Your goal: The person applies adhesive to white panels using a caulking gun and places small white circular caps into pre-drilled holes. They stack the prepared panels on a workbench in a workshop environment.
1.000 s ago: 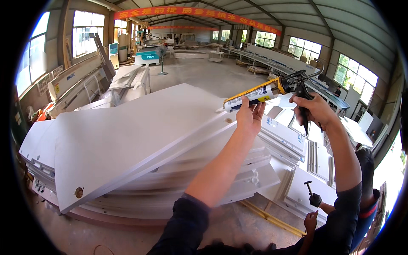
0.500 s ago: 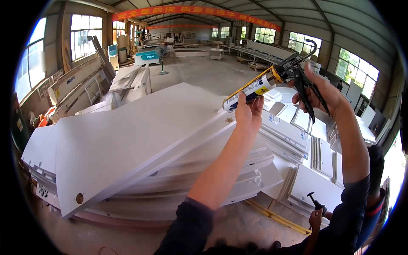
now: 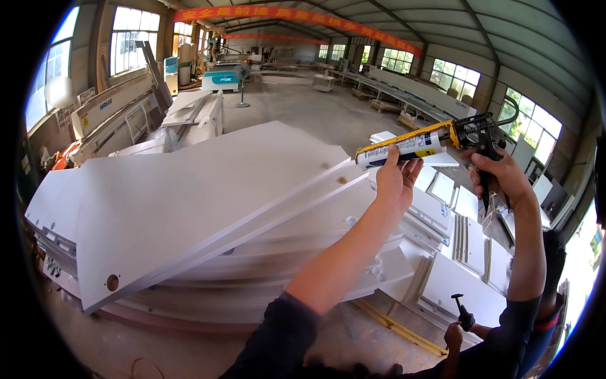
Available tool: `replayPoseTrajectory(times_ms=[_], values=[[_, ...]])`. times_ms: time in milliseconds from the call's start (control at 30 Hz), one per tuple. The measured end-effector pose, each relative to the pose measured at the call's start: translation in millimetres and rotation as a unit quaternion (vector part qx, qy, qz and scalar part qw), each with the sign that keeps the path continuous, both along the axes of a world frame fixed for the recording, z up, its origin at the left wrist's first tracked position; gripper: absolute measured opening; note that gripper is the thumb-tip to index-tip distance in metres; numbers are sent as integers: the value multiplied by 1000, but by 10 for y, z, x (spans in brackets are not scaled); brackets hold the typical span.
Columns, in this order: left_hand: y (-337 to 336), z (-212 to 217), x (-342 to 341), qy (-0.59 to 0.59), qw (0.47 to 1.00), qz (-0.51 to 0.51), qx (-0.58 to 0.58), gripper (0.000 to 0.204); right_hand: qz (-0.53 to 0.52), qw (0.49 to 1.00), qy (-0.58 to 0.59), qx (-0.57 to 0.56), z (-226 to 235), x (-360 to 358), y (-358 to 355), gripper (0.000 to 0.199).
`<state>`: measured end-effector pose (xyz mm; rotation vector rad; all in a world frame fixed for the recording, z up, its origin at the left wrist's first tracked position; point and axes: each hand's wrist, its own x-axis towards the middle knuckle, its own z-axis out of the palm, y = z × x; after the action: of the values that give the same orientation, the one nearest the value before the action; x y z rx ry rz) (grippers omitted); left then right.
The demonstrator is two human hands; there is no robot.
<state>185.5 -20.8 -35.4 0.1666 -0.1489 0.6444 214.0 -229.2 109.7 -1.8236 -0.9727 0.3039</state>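
My two hands hold up a caulking gun [image 3: 480,134] with a yellow frame and a black handle, trigger and hooked rod. A white, blue and yellow sealant cartridge [image 3: 410,151] lies in it, its front end pointing left. My left hand [image 3: 396,182] supports the cartridge from below, thumb along its near side. Around the handle and trigger my right hand [image 3: 503,175] is closed. Below and left of the gun is a stack of large white panels [image 3: 208,183], the top one with slanted corners and a round hole near its lower left corner.
More white boards [image 3: 464,278] lie stacked at the right. A co-worker's gloved hand [image 3: 466,319] grips a hammer [image 3: 458,303] close by my right arm. Beyond the panels stand a fan [image 3: 242,82], a teal-and-white machine [image 3: 221,79] and a board-laden bench [image 3: 189,114].
The caulking gun has shifted right and swung closer to level. My right hand has come down and wrapped more around the handle; my left hand has moved right with the cartridge.
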Motion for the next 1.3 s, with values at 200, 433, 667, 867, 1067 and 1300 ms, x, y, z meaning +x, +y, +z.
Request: replayPoseTrajectory(times_ms=[200, 433, 667, 867, 1067, 1300], values=[[-24, -322, 106, 14, 1000, -5, -6, 39, -16, 999, 10, -45, -122, -35, 58, 28], [113, -402, 167, -3, 1000, 4, -30, 37, -31, 998, 3, -58, -210, 13, 199, 26], [-3, -318, 77, 5, 999, 0, -43, 35, 12, 995, 67, -69, -15, 36, 101, 62], [-47, -184, 61, -11, 998, -12, -68, 36, 53, 985, 166, -6, 105, 3, 76, 89], [237, -340, 33, -47, 999, -14, 9, 34, 50, 994, 85, 36, -65, -512, 95, 72], [-424, 36, -2016, 31, 909, 81, 408, 50, 36, 982, -86, 166, -803, -380, -607, 40]])
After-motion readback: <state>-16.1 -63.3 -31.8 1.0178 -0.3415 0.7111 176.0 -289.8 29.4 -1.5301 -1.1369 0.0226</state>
